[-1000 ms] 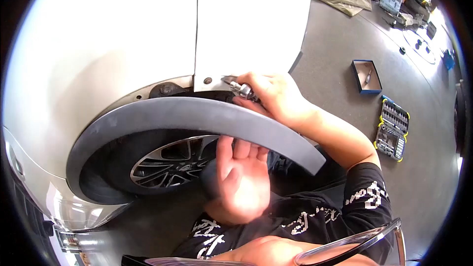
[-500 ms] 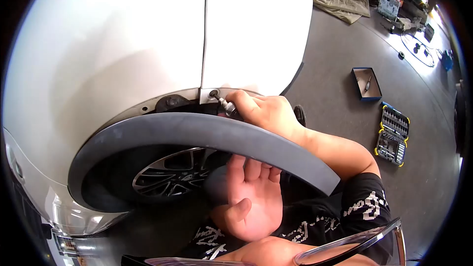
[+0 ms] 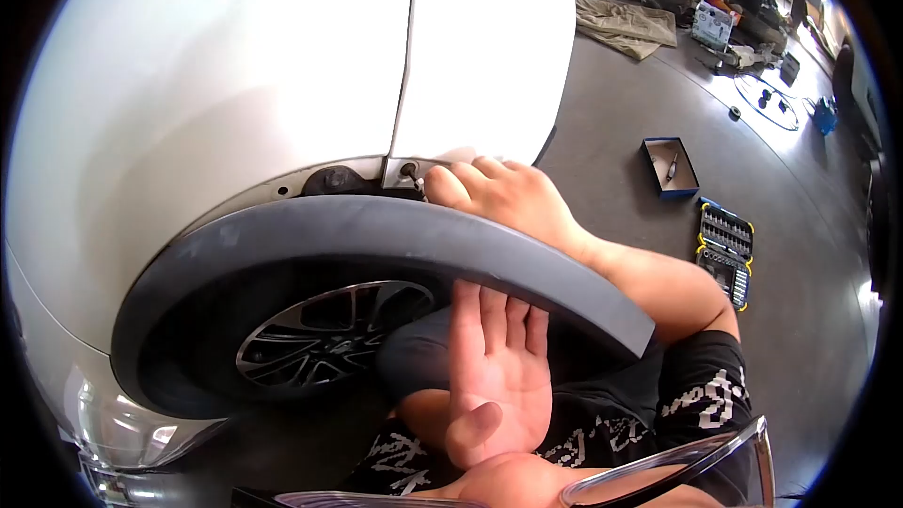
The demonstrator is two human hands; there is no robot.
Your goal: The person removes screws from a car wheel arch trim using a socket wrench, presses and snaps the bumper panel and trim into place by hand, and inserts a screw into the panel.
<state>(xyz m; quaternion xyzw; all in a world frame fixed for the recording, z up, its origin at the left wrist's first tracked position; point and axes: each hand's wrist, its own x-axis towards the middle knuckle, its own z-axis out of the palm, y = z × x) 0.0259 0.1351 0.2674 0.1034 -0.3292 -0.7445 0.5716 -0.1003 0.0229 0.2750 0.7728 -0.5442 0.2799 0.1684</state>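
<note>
My right hand (image 3: 503, 198) is closed round a small metal driver tool, most of it hidden by my fingers. The tool's end (image 3: 419, 185) shows just below a dark screw (image 3: 408, 169) at the lower corner of the white panel (image 3: 489, 56). Palm up, my left hand (image 3: 503, 367) has its fingers stretched out, their tips hidden behind the lower edge of the grey wheel-arch trim (image 3: 376, 226). A gap separates the trim's upper edge from the white body near the screw.
Below the trim is a wheel (image 3: 329, 343). On the floor at right lie an open box (image 3: 694, 179) with a tool inside and an open socket set (image 3: 724, 245). Beige cloth (image 3: 625, 26), a blue object (image 3: 825, 116) and assorted parts lie farther back.
The tool's tip first moved left to the screw. My right hand has since turned, covering more of the tool. My left hand has shifted right, its fingers straighter. The view has also shifted.
</note>
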